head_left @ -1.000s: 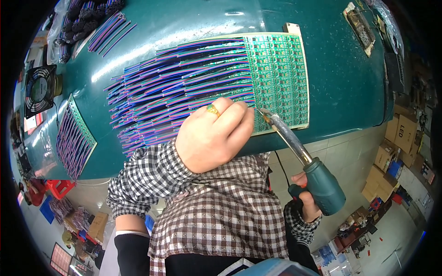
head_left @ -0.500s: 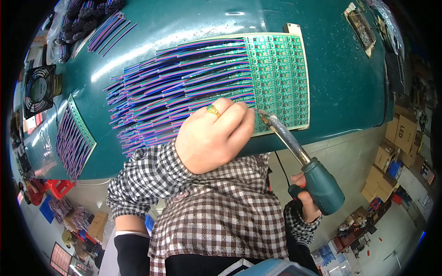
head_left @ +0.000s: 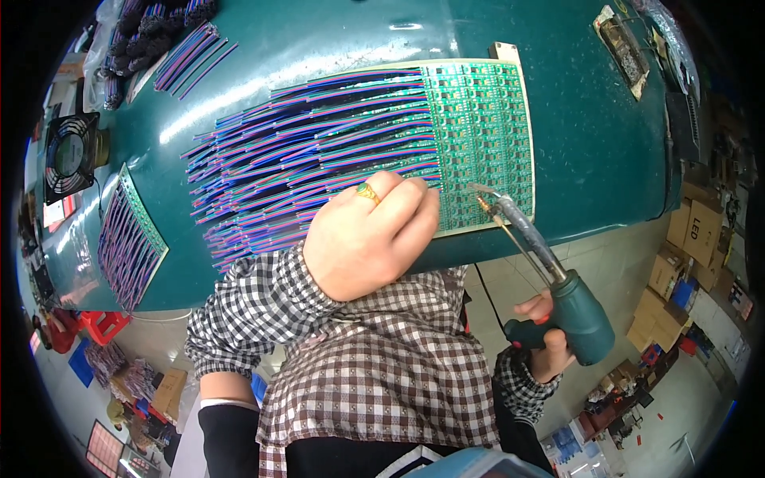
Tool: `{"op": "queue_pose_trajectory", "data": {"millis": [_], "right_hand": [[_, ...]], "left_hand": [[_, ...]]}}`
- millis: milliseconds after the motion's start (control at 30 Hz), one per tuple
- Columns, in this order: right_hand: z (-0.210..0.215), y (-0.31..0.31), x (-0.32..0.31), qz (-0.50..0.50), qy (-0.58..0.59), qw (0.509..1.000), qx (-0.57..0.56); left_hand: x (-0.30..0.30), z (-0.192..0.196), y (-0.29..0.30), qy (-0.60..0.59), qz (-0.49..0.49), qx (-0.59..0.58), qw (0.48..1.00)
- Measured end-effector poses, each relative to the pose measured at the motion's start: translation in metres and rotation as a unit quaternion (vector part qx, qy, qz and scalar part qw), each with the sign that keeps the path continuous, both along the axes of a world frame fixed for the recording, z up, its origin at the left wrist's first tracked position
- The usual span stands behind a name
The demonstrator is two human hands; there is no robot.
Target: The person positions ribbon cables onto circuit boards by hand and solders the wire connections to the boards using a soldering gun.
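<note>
A panel of green circuit boards lies on the table, with rows of thin multicoloured wires running left from its near-left part. My left hand, a gold ring with a green stone on one finger, is closed over the wires beside the board's pads; its fingertips are hidden beneath it. In my right hand is a soldering gun with a dark green body, held by its grip. Its tip and the thin feed tube beside it hover over the lower right part of the panel, right of my left hand.
Bundles of wires and loose wires lie at the far left. A black fan and a smaller wired board strip are on the left. A soldering tray sits far right; cardboard boxes stand beyond the table's edge.
The soldering gun has moved right, its tip lifting away from the wire ends beside my left hand; the feed tube now shows. My left hand stays in place.
</note>
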State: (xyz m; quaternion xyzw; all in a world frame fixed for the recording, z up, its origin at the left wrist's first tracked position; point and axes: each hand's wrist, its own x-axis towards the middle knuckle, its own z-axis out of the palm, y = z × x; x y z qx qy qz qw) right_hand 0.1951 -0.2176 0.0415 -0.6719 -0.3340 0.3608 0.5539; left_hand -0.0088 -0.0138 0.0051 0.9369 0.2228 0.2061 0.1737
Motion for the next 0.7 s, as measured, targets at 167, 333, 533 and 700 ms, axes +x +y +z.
{"op": "queue_pose_trajectory", "data": {"millis": [167,333,533,700], "right_hand": [[-0.007,0.01,0.014,-0.044,0.135,0.987,0.07],[-0.031,0.046,0.06,-0.04,0.264,0.95,0.163],[-0.054,0.101,0.115,-0.036,0.421,0.886,0.19],[-0.061,0.088,0.126,0.021,0.479,0.848,0.227]], "left_hand": [[-0.001,0.002,-0.001,0.012,0.001,0.001,1.0],[-0.009,0.011,-0.007,0.021,0.016,-0.002,1.0],[-0.049,0.04,-0.007,0.034,0.1,-0.055,0.993],[-0.076,0.07,0.027,-0.039,0.113,-0.166,0.979]]}}
